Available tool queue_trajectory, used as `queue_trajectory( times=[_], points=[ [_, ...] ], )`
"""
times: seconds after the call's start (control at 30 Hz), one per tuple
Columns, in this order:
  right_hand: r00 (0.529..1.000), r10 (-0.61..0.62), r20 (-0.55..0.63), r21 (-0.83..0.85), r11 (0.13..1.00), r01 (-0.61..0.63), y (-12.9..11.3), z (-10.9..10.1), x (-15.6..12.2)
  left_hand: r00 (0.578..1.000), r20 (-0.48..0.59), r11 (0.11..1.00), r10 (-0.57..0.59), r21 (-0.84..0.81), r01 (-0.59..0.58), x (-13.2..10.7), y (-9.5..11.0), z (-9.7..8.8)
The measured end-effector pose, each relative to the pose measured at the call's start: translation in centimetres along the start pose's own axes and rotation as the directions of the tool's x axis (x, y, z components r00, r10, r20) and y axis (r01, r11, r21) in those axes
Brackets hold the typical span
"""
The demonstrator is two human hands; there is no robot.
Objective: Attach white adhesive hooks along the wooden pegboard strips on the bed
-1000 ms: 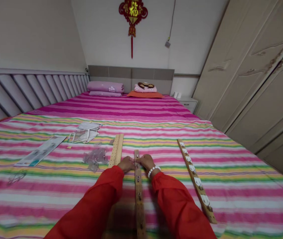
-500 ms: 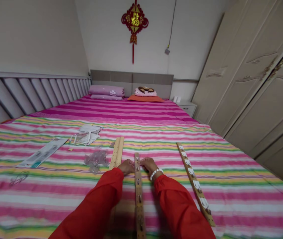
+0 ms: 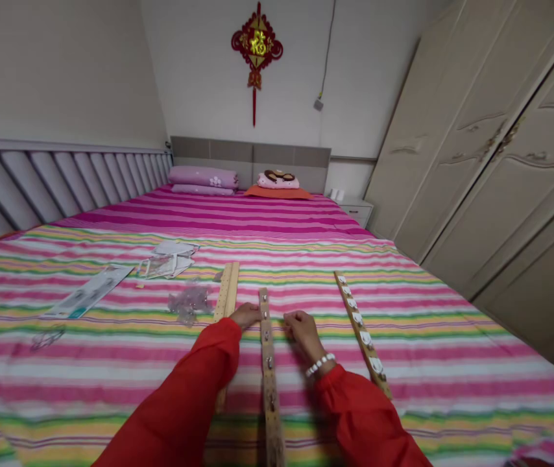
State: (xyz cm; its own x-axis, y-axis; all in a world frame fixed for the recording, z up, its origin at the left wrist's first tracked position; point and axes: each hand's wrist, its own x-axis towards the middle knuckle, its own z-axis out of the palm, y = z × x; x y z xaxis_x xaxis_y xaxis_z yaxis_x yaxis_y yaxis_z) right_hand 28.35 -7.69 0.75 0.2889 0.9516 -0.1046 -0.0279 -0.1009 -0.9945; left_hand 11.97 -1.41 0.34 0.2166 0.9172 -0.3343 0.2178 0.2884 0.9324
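A narrow wooden strip [image 3: 268, 379] with a row of small metal hooks lies lengthwise on the bed in front of me. My left hand [image 3: 246, 315] is closed at the strip's left edge near its far end, fingers against the wood. To the right of the strip, apart from it, my right hand [image 3: 302, 329] hangs with its fingers pinched together; anything between them is too small to make out. Beside my left hand lies a pale board with rows of holes [image 3: 228, 292], partly behind my sleeve. Farther right, a second wooden strip [image 3: 361, 331] carries white pieces and metal hooks.
A heap of small clear plastic bags [image 3: 190, 303] lies left of the pale board. Behind it are white papers or packets [image 3: 170, 259]. A long flat package [image 3: 89, 292] and a thin wiry bundle [image 3: 48, 336] rest farther left on the striped bedsheet [image 3: 126, 370].
My right hand has left the strip's right edge and moved right and slightly toward me. My left hand stays at the strip. The view has shifted a little.
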Motion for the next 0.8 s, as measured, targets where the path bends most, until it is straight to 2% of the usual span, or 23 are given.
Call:
queue_trajectory(
  times=[0.1,0.17,0.27,0.33,0.4,0.43,0.47,0.53,0.6,0.67,0.7,0.73,0.8],
  points=[
    [0.996,-0.085,-0.033,0.04,0.995,0.087,-0.4,-2.4,-4.6,1.0,-0.03,1.0,-0.002,-0.007,0.002,-1.2,1.0,-0.9],
    [0.995,-0.091,-0.034,0.082,0.992,0.094,0.1,-3.9,-8.0,0.998,-0.063,1.0,0.021,-0.022,-0.023,-2.7,1.7,-2.0],
    [0.999,-0.033,0.001,0.111,0.993,0.033,2.8,-5.5,-12.9,0.978,-0.154,0.986,0.142,-0.07,-0.154,-5.9,2.3,-4.1],
    [0.999,0.036,0.022,0.152,0.988,-0.039,5.4,-6.0,-15.6,0.942,-0.261,0.962,0.213,-0.112,-0.249,-8.2,1.9,-5.6],
    [0.985,0.149,0.09,0.221,0.961,-0.166,8.1,-5.9,-17.8,0.865,-0.437,0.937,0.245,-0.122,-0.327,-10.1,0.6,-7.1],
    [0.962,0.228,0.151,0.256,0.931,-0.261,9.3,-5.8,-18.6,0.808,-0.532,0.928,0.251,-0.104,-0.357,-10.8,-0.3,-7.8],
    [0.936,0.285,0.206,0.296,0.893,-0.338,10.2,-5.5,-19.3,0.729,-0.639,0.923,0.247,-0.073,-0.378,-11.3,-1.4,-8.5],
    [0.902,0.29,0.321,0.37,0.838,-0.401,11.4,-4.9,-20.4,0.55,-0.813,0.926,0.19,-0.038,-0.376,-11.8,-3.6,-9.8],
    [0.875,0.249,0.416,0.41,0.807,-0.425,11.6,-4.4,-21.0,0.4,-0.905,0.935,0.148,-0.004,-0.355,-11.9,-5.7,-10.8],
    [0.852,0.217,0.477,0.44,0.78,-0.445,11.3,-4.1,-21.3,0.314,-0.938,0.954,0.146,0.05,-0.294,-11.8,-7.4,-11.5],
    [0.844,0.208,0.494,0.456,0.764,-0.456,11.1,-4.0,-21.4,0.289,-0.945,0.965,0.154,0.08,-0.251,-11.7,-8.0,-11.8],
    [0.841,0.204,0.501,0.474,0.748,-0.464,10.9,-4.0,-21.5,0.28,-0.945,0.973,0.168,0.113,-0.203,-11.7,-8.5,-11.9],
    [0.846,0.202,0.494,0.5,0.729,-0.467,10.7,-3.8,-21.6,0.294,-0.933,0.978,0.206,0.184,-0.103,-11.7,-9.0,-12.2]
  ],
)
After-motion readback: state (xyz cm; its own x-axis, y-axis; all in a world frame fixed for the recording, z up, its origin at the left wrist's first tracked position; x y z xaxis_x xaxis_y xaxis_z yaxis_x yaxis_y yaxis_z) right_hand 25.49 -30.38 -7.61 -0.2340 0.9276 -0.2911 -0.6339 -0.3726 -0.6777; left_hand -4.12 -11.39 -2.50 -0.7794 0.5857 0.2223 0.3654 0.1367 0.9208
